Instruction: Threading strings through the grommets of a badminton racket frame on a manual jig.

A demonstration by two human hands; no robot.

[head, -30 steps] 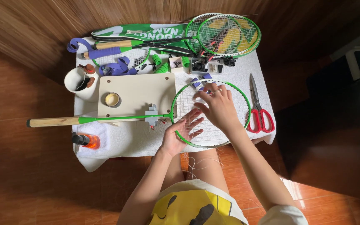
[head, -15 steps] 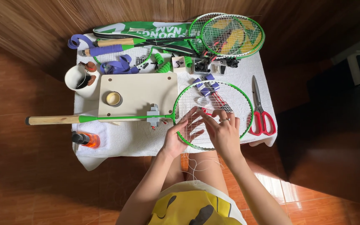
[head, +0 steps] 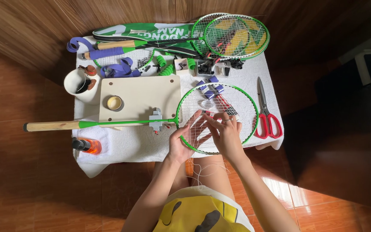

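Head view, the only one I have: both hands now sit together over the lower half of the racket (head: 220,118) head, where a second ago my right hand (head: 225,136) was further up the strings, near the small clips, and has since drawn back toward my body to meet the left hand (head: 184,139). The left grip is loosely curled round the near rim of the green frame, thumb and fingers on either side of it, so I read it as lightly closed on the racket. The right grip is half open, fingers spread and bent down onto the strings; whether they pinch a string I cannot tell from here. A loose string (head: 200,172) hangs from the frame down over my lap. The racket itself has not shifted: it lies flat on the white-clothed worktop (head: 121,144), handle pointing out to my left, shaft held in a small grey clamp (head: 156,120) at the edge of the cream board (head: 144,96). I judge the work to have moved from the upper strings to the near ones, with the frame steadied by the left. Around it: red scissors (head: 266,116) just right of the head, a tape roll (head: 114,102) on the board, an orange bottle (head: 87,146) near the left corner, a white cup (head: 79,83), and other rackets (head: 235,36) at the far edge.
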